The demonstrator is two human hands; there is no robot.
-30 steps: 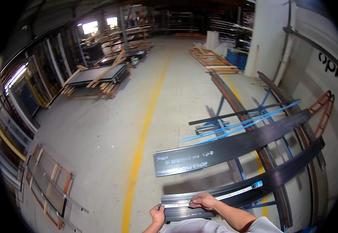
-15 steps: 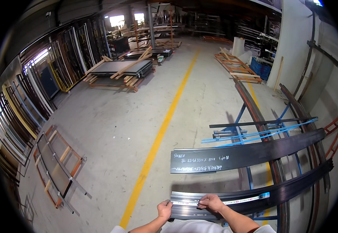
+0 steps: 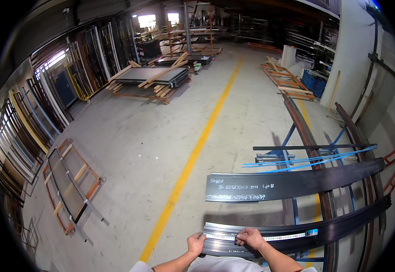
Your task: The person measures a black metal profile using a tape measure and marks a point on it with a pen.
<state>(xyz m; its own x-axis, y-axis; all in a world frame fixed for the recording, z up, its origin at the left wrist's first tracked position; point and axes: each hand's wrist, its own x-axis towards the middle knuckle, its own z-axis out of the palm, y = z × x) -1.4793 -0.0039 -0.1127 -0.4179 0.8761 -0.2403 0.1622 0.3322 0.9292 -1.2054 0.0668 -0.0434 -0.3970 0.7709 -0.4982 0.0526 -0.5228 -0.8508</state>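
Note:
Along a bundle of long dark metal profiles (image 3: 351, 226) lies a tape measure (image 3: 312, 233), its white blade pulled out toward the profiles' left end. My left hand (image 3: 196, 243) is closed at that end, its fingers pinching the tip of the blade. Further right, my right hand (image 3: 251, 238) rests over the blade with thumb and fingers pressed together. Whatever it holds, if anything, is too small to make out. The tape's case sits on the profiles to the right of this hand, untouched.
Beyond the bundle, a wide dark panel (image 3: 238, 187) with white handwriting lies across blue-legged supports (image 3: 296, 211). Thin blue strips (image 3: 297, 162) and a black bar are behind it. A wooden-barred frame rack (image 3: 73, 181) stands left of the yellow floor line (image 3: 179, 183).
The whole view has shifted a little, so the scene sits further right. Both hands stay at nearly the same places on the tape and profiles.

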